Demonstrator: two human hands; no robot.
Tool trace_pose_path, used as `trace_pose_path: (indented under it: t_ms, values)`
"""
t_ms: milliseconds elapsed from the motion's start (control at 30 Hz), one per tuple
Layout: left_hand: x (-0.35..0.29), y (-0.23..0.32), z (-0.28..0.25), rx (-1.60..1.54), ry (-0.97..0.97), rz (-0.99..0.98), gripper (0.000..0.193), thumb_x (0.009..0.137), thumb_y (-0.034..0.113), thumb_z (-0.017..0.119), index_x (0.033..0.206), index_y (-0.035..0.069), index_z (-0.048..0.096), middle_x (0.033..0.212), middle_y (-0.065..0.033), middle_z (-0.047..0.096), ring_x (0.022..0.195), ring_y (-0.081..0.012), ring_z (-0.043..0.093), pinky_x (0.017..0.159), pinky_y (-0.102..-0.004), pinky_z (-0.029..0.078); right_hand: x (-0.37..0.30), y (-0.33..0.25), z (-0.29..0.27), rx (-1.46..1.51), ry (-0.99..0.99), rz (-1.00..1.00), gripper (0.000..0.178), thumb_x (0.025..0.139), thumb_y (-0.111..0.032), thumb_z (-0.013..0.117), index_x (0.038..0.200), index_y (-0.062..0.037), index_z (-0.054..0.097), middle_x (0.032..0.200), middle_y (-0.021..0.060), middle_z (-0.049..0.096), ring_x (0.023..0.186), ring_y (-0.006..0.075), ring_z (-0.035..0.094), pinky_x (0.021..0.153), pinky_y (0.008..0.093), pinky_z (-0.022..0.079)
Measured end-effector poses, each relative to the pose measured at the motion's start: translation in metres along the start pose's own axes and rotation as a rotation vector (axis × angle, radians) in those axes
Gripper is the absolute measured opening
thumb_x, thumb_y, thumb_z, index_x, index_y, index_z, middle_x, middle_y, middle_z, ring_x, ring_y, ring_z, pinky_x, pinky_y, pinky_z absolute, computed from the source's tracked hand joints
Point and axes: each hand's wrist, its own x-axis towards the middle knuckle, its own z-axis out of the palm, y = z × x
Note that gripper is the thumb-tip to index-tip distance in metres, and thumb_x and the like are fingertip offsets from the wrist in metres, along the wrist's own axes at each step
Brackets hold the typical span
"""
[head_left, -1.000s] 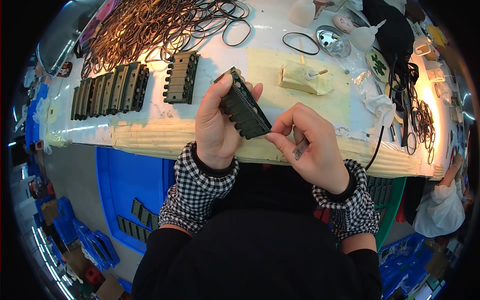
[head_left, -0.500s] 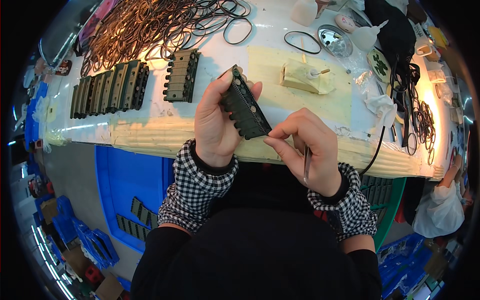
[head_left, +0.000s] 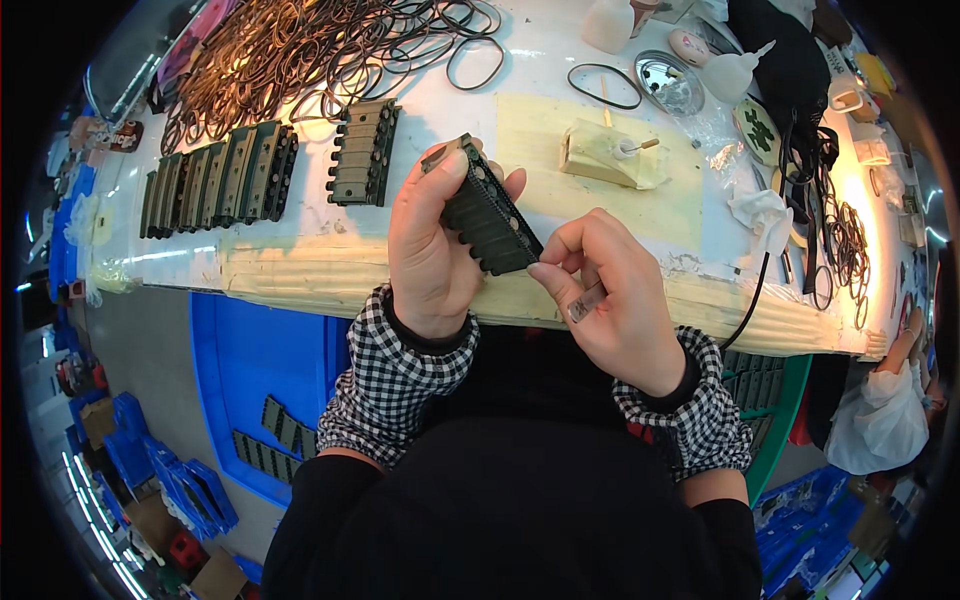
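Ribbed dark-green block (head_left: 490,226), notch-edged, slanting in left hand (head_left: 428,245).

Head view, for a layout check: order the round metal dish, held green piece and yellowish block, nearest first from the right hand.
1. Held green piece, immediately left of the right hand.
2. Yellowish block, beyond the hand.
3. Round metal dish, farther back, rightward.

Spouted white bottle (head_left: 731,74), crumpled tissue (head_left: 760,213)

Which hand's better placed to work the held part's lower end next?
Likely the right hand: its fingertips are at that end, metal tool tucked in. The left hand is busy gripping the green part.
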Motion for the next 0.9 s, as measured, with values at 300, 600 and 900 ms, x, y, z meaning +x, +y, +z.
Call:
trace_pose_path:
  t_ms: [300, 600, 900]
  values:
    - [0.002, 0.002, -0.006, -0.12, 0.05, -0.136, 0.019, 0.095, 0.018, 0.058, 0.103, 0.002, 0.059, 0.088, -0.0075, 0.065, 0.083, -0.0173, 0.067, 0.093, -0.0354, 0.054, -0.002, 0.007, 0.002, -0.143, -0.034, -0.212, 0.014, 0.081, -0.004, 0.07, 0.086, -0.0053, 0.058, 0.08, 0.0072, 0.054, 0.065, 0.025, 0.061, 0.054, 0.0344, 0.048]
    - [0.008, 0.0, -0.013, -0.454, -0.149, -0.285, 0.019, 0.095, 0.014, 0.055, 0.104, -0.003, 0.057, 0.089, -0.0079, 0.062, 0.083, -0.0167, 0.067, 0.095, -0.0322, 0.055, -0.007, 0.016, 0.007, -0.202, 0.252, -0.504, 0.022, 0.071, -0.007, 0.077, 0.091, -0.0071, 0.067, 0.084, 0.0056, 0.064, 0.06, 0.0187, 0.061, 0.051, 0.0289, 0.046]
    - [0.007, 0.001, -0.008, -0.547, -0.128, -0.277, 0.019, 0.096, 0.012, 0.054, 0.103, -0.005, 0.056, 0.087, -0.0066, 0.057, 0.08, -0.0169, 0.065, 0.095, -0.0324, 0.056, -0.011, 0.026, 0.006, -0.436, 0.358, -0.66, 0.029, 0.066, -0.008, 0.076, 0.095, -0.0061, 0.072, 0.09, 0.0051, 0.069, 0.058, 0.0137, 0.058, 0.05, 0.0241, 0.043]
